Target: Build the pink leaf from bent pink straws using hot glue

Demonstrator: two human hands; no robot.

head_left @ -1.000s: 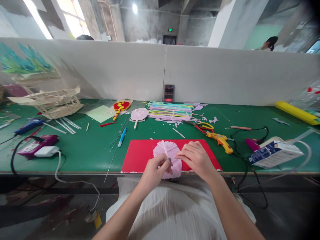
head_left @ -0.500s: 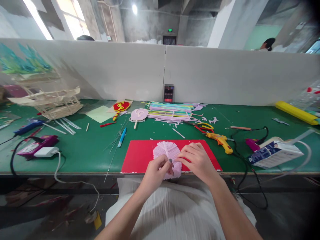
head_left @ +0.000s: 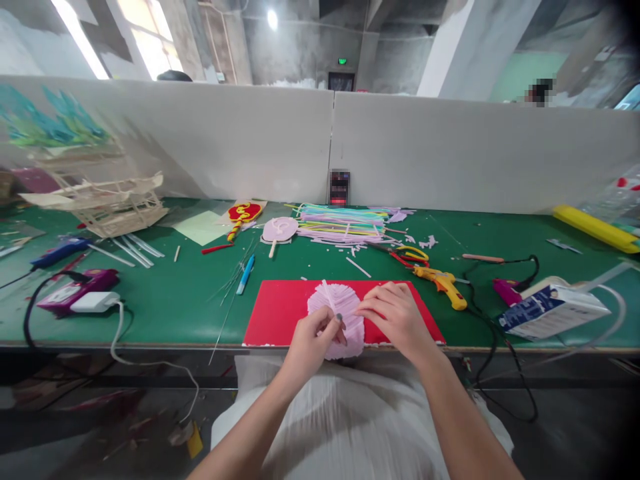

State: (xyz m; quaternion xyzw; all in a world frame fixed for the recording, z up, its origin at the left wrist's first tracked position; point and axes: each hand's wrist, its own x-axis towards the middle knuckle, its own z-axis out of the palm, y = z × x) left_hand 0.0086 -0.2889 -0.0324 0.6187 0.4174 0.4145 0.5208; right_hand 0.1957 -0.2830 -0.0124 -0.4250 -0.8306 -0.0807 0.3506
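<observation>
A pale pink, ribbed oval piece [head_left: 349, 297], seemingly built from rows of fuzzy pipe cleaners with a rib down its upper middle, lies over the front edge of a red board [head_left: 277, 310]. My left hand [head_left: 316, 339] rests over the left part of the oval, thumb and fingers pinched together above it. At the oval's right side, my right hand [head_left: 397, 320] has its fingertips closed in a pinch. Whatever is between the fingertips of either hand is too small to make out.
Behind the board lie colourful pipe cleaners [head_left: 345, 223], a pink round fan [head_left: 279, 230] and a red-yellow fan [head_left: 244, 213]. To the right are red-handled pliers [head_left: 407, 257], a yellow glue gun [head_left: 445, 287] and a carton [head_left: 553, 310]. A blue pen [head_left: 245, 275] lies left.
My right hand has shifted slightly, its fingers drawn closer together near the oval's right side. My left hand keeps its pinch in nearly the same place. The view has moved a little.
</observation>
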